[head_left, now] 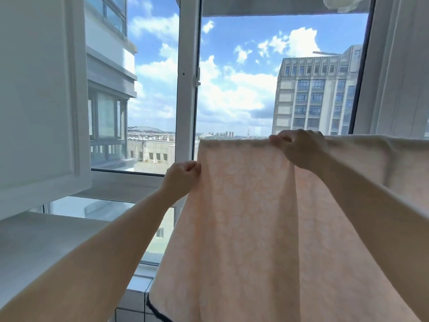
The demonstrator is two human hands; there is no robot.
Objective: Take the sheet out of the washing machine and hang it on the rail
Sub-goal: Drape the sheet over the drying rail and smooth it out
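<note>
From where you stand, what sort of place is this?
Probably a high-rise flat's enclosed laundry balcony: a big window overlooks tower blocks, and both hands spread a peach sheet at its top edge.

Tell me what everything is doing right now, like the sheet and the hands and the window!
Sheet: hanging down, top edge stretched level; the rail under it is hidden.
Left hand: closed, pinching the sheet's left edge.
Right hand: closed, gripping the sheet's top edge.
Window: cannot tell if open or shut.
Cabinet door: swung open.
</note>
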